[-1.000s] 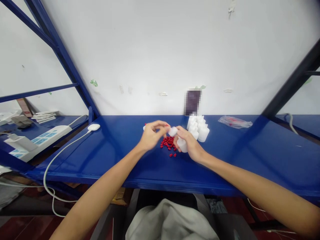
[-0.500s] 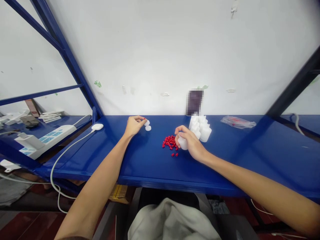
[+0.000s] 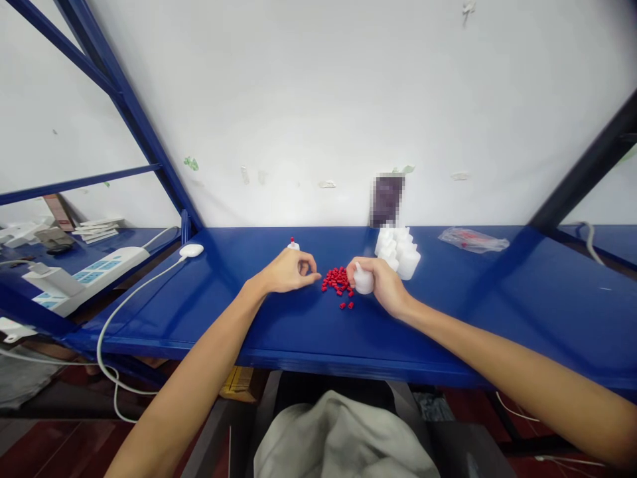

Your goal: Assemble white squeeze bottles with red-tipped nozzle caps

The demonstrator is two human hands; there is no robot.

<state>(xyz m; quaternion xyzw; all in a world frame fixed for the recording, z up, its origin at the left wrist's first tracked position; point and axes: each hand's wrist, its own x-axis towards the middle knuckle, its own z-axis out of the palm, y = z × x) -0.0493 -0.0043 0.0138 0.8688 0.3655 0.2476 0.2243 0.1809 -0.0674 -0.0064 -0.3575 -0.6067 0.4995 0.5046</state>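
My right hand (image 3: 382, 282) grips a small white squeeze bottle (image 3: 363, 281) with a pointed nozzle tip and no cap on it. Just left of that bottle lies a loose heap of small red caps (image 3: 337, 279) on the blue table. At the heap's left edge is my left hand (image 3: 291, 271), thumb and fingers curved but apart, with nothing visible between them. Behind it stands a white bottle with a red cap (image 3: 292, 243), mostly hidden by the hand. A group of white bottles (image 3: 405, 260) stands behind and to the right of my right hand.
A clear plastic bag (image 3: 472, 239) with something red in it lies at the back right. At the left, a white plug-like device (image 3: 192, 251) trails a cable over the table edge. Further left is a power strip (image 3: 99, 275). A pixelated dark rectangle (image 3: 387, 200) leans against the wall.
My left hand has left the red-capped bottle and come right and toward me, beside the red caps. My right hand still holds its bottle, whose nozzle now shows.
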